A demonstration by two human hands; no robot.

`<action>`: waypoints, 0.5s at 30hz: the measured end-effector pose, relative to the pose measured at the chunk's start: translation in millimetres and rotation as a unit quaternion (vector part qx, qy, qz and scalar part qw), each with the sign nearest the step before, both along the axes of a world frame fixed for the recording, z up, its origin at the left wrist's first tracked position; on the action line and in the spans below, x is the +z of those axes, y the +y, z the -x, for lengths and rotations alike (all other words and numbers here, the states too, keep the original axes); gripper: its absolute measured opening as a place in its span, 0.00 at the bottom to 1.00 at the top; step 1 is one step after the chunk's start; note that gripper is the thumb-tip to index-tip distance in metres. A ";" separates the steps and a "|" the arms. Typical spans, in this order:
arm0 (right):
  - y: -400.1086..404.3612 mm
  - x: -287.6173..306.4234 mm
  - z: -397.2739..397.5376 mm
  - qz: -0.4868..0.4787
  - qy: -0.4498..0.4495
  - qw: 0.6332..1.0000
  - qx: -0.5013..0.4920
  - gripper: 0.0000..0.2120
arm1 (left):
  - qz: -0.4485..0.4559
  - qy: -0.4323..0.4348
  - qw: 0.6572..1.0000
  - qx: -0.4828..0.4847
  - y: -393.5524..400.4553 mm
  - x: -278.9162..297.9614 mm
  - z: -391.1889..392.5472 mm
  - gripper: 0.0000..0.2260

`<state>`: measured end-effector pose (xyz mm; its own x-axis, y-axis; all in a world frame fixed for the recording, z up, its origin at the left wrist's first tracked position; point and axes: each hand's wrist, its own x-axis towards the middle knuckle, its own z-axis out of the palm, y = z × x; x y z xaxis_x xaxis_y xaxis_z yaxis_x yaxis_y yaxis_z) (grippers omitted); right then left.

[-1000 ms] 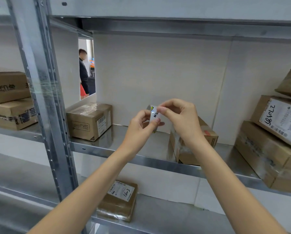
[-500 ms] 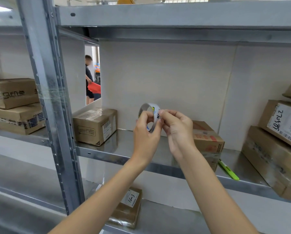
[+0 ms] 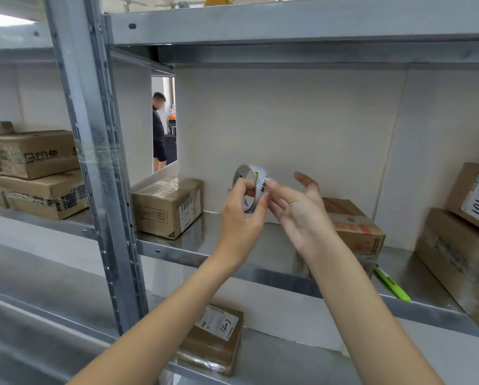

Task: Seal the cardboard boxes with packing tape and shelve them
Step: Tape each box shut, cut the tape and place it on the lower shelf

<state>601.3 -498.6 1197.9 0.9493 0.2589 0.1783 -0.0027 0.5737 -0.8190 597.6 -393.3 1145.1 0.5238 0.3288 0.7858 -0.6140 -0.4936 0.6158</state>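
My left hand (image 3: 239,218) grips a nearly spent roll of packing tape (image 3: 250,187), held up in front of the middle shelf. The roll is a thin white ring with printed letters. My right hand (image 3: 296,209) touches the roll's right edge with thumb and forefinger, the other fingers spread. Just behind my right hand a cardboard box with red print (image 3: 355,229) rests on the metal shelf (image 3: 274,273). A taped box with a barcode (image 3: 167,207) stands further left on the same shelf.
A green cutter (image 3: 391,284) lies on the shelf right of the red-print box. Stacked boxes (image 3: 466,232) fill the right end, more boxes (image 3: 35,173) sit past the upright post (image 3: 102,173). A labelled parcel (image 3: 214,337) lies on the lower shelf. A person (image 3: 159,132) stands beyond the gap.
The view has tilted up a little. My right hand has opened its outer fingers and now pinches at the roll's edge; the left hand keeps holding the roll.
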 end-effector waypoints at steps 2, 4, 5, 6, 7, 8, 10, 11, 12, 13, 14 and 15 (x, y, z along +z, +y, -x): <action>-10.8 -4.2 0.8 0.213 -0.109 0.964 -0.112 0.33 | -0.015 0.062 0.998 0.021 16.4 -11.1 -10.4 0.05; -27.1 -7.2 2.5 0.445 -0.232 0.826 -0.259 0.31 | -0.074 0.137 0.984 0.081 38.9 -27.2 -21.6 0.02; -35.0 -10.5 4.2 0.557 -0.268 0.719 -0.319 0.31 | -0.123 0.181 0.969 0.114 49.3 -35.5 -25.5 0.02; -41.3 -13.2 5.8 0.651 -0.274 0.617 -0.347 0.34 | -0.173 0.229 0.947 0.141 57.0 -42.4 -28.0 0.02; -46.2 -15.7 5.9 0.723 -0.251 0.547 -0.339 0.38 | -0.218 0.277 0.921 0.165 62.9 -48.5 -29.7 0.02; -49.8 -17.7 7.0 0.770 -0.218 0.514 -0.309 0.41 | -0.257 0.313 0.896 0.183 66.8 -54.0 -31.2 0.02; -55.3 -25.5 7.2 0.813 -0.189 0.487 -0.255 0.39 | -0.309 0.347 0.862 0.203 70.8 -59.7 -33.4 0.03; -59.0 -28.2 6.7 0.820 -0.201 0.476 -0.248 0.33 | -0.319 0.351 0.857 0.204 71.9 -61.0 -34.6 0.02; -64.0 -29.5 4.4 0.815 -0.225 0.473 -0.248 0.25 | -0.324 0.356 0.853 0.202 73.2 -61.8 -36.2 0.03; -69.9 -28.4 2.3 0.804 -0.249 0.482 -0.244 0.19 | -0.333 0.359 0.847 0.206 73.2 -61.6 -37.3 0.06; -77.2 -28.1 -3.0 0.791 -0.264 0.504 -0.226 0.18 | -0.345 0.364 0.839 0.211 72.8 -60.5 -38.7 0.12; -85.0 -26.8 -8.6 0.774 -0.272 0.538 -0.196 0.20 | -0.352 0.362 0.837 0.211 72.4 -58.8 -40.2 0.18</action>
<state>610.0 -583.6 1171.1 0.9017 0.2949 0.3161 0.3507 -0.9266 -0.1359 637.8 -320.9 1086.3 0.9003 0.1948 0.3893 0.1160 -0.9693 0.2167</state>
